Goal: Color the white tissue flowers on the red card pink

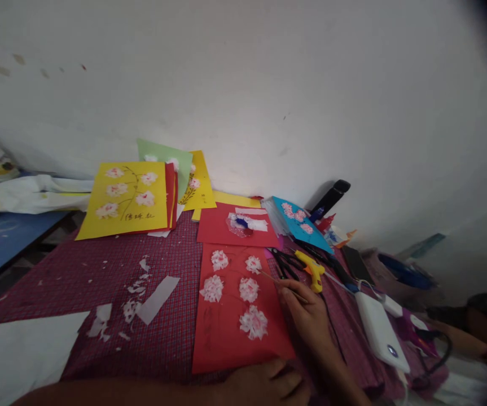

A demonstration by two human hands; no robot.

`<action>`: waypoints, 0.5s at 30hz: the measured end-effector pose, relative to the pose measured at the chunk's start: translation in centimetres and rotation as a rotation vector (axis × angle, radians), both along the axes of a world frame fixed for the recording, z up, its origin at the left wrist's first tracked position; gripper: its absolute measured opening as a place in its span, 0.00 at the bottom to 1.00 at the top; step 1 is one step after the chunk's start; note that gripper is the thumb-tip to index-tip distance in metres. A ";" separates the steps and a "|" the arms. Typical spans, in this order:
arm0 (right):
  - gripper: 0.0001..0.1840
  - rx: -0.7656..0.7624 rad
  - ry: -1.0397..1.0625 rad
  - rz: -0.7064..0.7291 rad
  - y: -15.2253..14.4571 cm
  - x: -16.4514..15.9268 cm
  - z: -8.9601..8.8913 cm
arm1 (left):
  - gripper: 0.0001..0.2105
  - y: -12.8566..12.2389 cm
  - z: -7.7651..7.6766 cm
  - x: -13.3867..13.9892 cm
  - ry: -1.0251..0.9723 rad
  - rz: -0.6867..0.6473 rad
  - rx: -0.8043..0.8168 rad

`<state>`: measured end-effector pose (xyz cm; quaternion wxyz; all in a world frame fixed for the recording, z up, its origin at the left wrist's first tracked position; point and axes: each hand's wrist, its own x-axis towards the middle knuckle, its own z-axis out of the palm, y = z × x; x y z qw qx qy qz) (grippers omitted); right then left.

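A red sheet of paper (231, 344) lies on the checked cloth, with several crumpled white-and-pink paper flowers (249, 289) on it. My right hand (305, 316) pinches a thin paintbrush (272, 276), its tip at the upper right flower (253, 264). Faint dark marks show at the sheet's lower left. Across the sheet's bottom edge rests my left hand (266, 383), fingers laid flat. Just above is another red sheet (211, 225), bearing a small palette (238, 225) with blue and dark red paint and white paper strips.
Yellow flower cards (150, 206) stand at the back left near a green card (165, 149). White scraps and a paper strip (158, 299) lie left. To the right are a yellow glue gun (312, 269), black scissors (285, 262), a blue card (317, 234) and a white power bank (381, 327).
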<state>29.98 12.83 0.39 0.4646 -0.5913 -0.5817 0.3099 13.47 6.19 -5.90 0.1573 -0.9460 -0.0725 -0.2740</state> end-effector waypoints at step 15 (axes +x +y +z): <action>0.17 0.016 -0.086 0.039 -0.1 -0.2 0.3 | 0.19 0.0 -0.4 0.2 -0.005 0.006 0.005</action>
